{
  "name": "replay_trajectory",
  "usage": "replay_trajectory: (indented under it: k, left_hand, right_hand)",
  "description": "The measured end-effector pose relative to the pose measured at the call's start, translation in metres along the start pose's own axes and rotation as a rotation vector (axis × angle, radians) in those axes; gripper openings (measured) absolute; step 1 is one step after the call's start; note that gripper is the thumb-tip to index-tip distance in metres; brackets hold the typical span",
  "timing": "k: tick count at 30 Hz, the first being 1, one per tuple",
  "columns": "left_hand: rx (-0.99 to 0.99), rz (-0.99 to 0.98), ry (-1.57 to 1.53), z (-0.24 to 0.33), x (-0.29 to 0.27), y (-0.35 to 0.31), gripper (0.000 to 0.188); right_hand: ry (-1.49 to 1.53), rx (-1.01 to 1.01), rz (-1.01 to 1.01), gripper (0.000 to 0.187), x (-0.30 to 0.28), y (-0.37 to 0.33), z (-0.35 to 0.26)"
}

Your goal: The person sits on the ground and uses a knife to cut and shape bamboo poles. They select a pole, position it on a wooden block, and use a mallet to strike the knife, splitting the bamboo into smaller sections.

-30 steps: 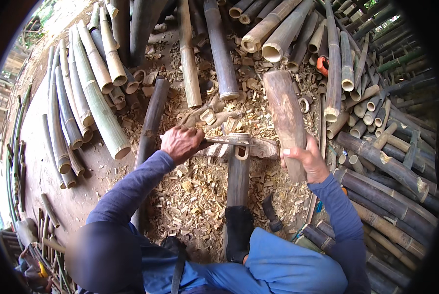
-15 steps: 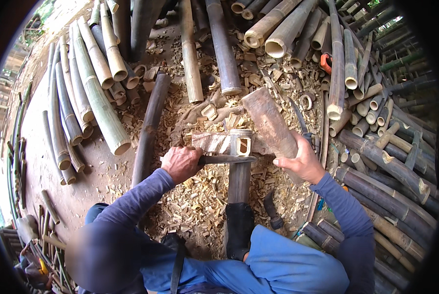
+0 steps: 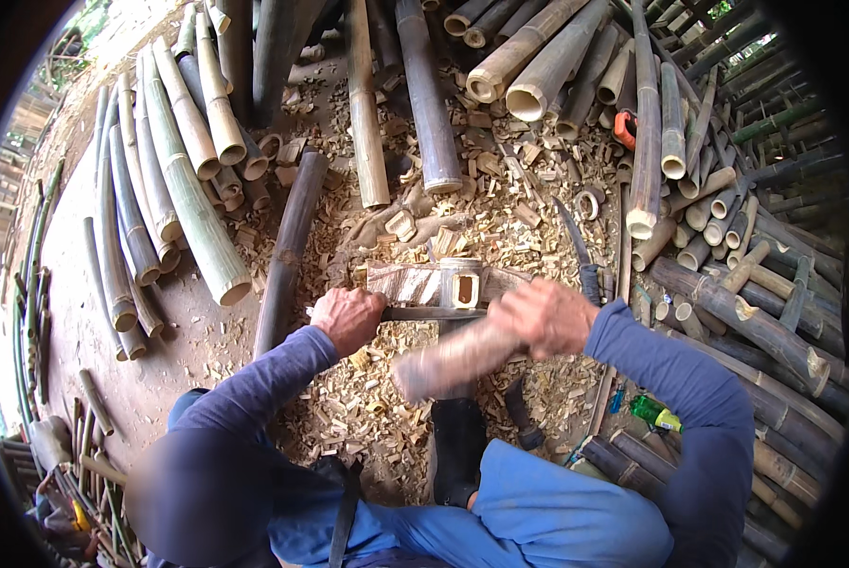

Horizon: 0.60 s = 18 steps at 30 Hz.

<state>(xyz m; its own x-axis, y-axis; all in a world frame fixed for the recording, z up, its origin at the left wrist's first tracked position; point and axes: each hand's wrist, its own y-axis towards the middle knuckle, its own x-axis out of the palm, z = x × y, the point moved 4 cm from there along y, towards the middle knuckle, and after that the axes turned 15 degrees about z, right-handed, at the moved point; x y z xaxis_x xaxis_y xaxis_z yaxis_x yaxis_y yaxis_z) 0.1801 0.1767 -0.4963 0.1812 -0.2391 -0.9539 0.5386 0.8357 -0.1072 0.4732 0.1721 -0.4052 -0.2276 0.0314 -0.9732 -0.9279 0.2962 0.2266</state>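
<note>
My left hand [image 3: 347, 320] is closed round the handle end of a knife [image 3: 429, 313]. Its dark blade lies across a bamboo pole [image 3: 461, 269], just on the near side of a squarish hole cut in the pole's end. That end rests over a piece of wood [image 3: 402, 280] lying crosswise on the ground. Wrapped in my right hand [image 3: 549, 318] is a wooden mallet [image 3: 457, 360], blurred by motion. Its thick end points left and toward me, over the pole and the near side of the blade; whether it touches either, I cannot tell.
Wood chips [image 3: 386, 379] cover the ground around the work. A long knife [image 3: 574, 237] lies to the right, and a dark curved tool [image 3: 520, 414] nearer me. Bamboo poles [image 3: 192, 189] are stacked on the left, with more [image 3: 727, 303] on the right. A green bottle [image 3: 653, 412] lies beside my right arm.
My right hand has swung the mallet from upright on the right, down and leftward toward the knife. The left hand and the blade stay nearly where they were.
</note>
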Motion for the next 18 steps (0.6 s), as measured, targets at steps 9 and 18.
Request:
replay_trajectory:
  k: [9, 18]
  left_hand:
    - [-0.040, 0.000, 0.005, 0.006, -0.002, 0.000, 0.011]
    - [-0.081, 0.047, 0.015, 0.002, 0.006, -0.002, 0.011]
  right_hand:
    - [0.104, 0.013, -0.025, 0.053, -0.015, -0.003, -0.010]
    - [0.151, -0.112, 0.095, 0.045, -0.008, -0.004, -0.024]
